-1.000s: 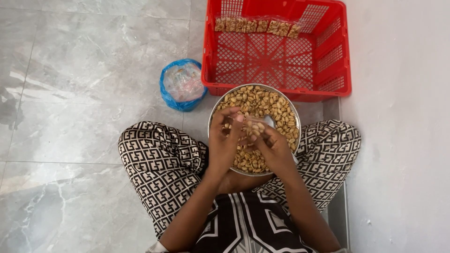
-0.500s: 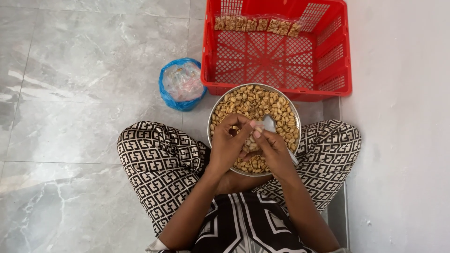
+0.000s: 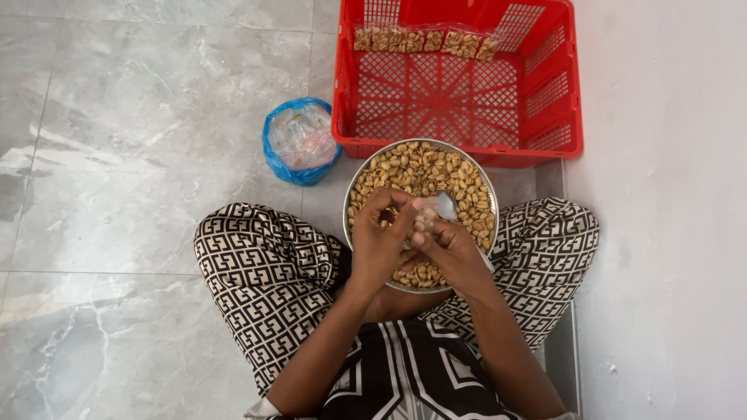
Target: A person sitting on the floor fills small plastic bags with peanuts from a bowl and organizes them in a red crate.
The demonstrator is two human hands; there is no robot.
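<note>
A round metal bowl full of peanuts rests on my crossed legs. Both hands meet above its near half. My left hand and my right hand pinch a small clear bag of peanuts between their fingertips. A metal spoon lies in the peanuts just beyond my right fingers.
A red plastic crate stands behind the bowl, with a row of packed peanut bags along its far wall. A blue bag of clear wrappers sits left of the crate on the grey marble floor. A white wall runs along the right.
My hands have drawn closer together over the bowl, the fingertips now pressed on the small bag. The left fingers have curled in from a spread pose.
</note>
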